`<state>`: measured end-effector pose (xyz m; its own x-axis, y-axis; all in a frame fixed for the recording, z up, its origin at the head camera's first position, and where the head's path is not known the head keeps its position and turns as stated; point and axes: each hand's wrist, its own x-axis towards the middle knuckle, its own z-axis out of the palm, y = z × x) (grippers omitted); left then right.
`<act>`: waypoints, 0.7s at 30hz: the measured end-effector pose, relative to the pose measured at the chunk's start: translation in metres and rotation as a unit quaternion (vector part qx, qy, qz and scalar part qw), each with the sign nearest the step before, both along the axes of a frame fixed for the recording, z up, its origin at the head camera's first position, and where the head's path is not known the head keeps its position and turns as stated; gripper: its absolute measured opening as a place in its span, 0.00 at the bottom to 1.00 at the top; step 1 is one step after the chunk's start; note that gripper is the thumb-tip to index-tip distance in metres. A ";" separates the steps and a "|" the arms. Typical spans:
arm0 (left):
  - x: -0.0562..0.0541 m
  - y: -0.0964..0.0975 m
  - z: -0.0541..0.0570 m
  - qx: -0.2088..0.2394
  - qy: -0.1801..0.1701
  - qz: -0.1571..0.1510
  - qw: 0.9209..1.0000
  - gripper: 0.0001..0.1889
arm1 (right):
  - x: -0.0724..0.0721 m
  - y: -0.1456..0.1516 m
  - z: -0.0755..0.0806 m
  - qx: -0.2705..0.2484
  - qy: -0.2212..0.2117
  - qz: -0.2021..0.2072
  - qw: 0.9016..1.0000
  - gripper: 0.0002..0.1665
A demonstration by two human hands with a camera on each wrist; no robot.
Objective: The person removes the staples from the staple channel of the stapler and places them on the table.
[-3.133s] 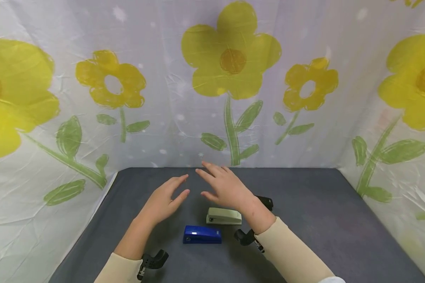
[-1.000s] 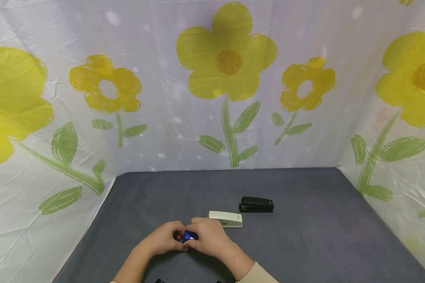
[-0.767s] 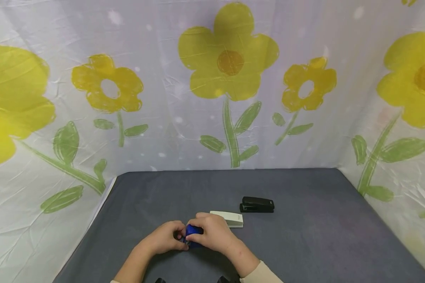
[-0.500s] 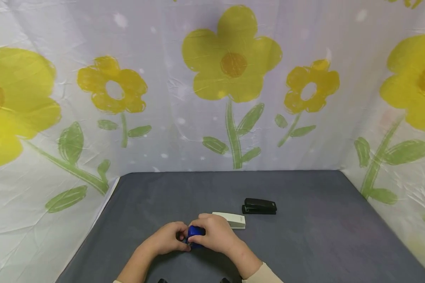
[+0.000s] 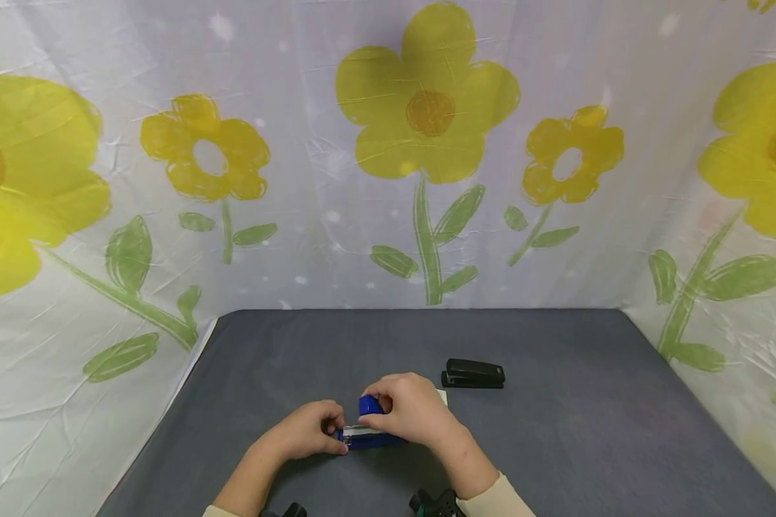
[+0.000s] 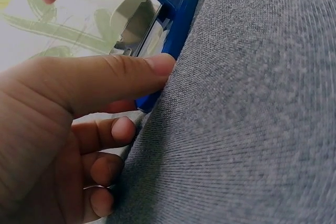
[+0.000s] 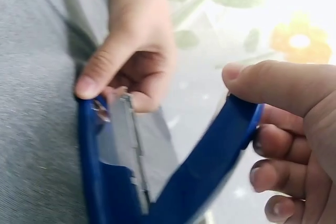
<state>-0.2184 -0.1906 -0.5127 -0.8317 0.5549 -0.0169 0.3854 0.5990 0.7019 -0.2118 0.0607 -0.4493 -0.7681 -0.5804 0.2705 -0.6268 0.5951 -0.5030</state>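
Note:
A blue stapler (image 5: pixel 373 439) rests on the grey cloth with its cover swung up. In the head view my left hand (image 5: pixel 307 431) pinches the front end of its base between thumb and fingers. My right hand (image 5: pixel 417 408) grips the tip of the raised cover (image 7: pixel 218 142), thumb on one side and fingers on the other. Between cover and base the metal staple channel (image 7: pixel 134 148) lies exposed in the right wrist view. From the left wrist view, my left thumb presses the base (image 6: pixel 186 22) near its end. The right hand hides the hinge end in the head view.
A pale stapler (image 5: pixel 442 396) lies just behind my right hand, mostly covered by it. Further back on the right stands a black stapler (image 5: pixel 472 374). A flower-printed curtain (image 5: pixel 297 237) borders the grey table (image 5: pixel 556 431) at its back and sides.
Both hands came down from above the table onto the blue stapler. Since half a second ago my right hand has moved up and right, lifting the cover; the left hand keeps its place.

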 end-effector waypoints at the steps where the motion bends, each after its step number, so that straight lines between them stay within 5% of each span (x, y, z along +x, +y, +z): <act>1: 0.000 0.000 0.000 0.000 0.001 0.000 1.000 0.18 | 0.000 0.002 0.002 0.000 -0.011 -0.004 1.000 0.16; 11: -0.003 -0.004 0.003 -0.002 0.006 0.007 1.000 0.18 | -0.002 0.019 0.022 0.007 -0.040 -0.039 0.998 0.12; 21: 0.003 0.000 0.001 0.012 -0.006 0.005 1.000 0.16 | 0.007 0.042 0.024 0.011 -0.067 -0.067 0.995 0.13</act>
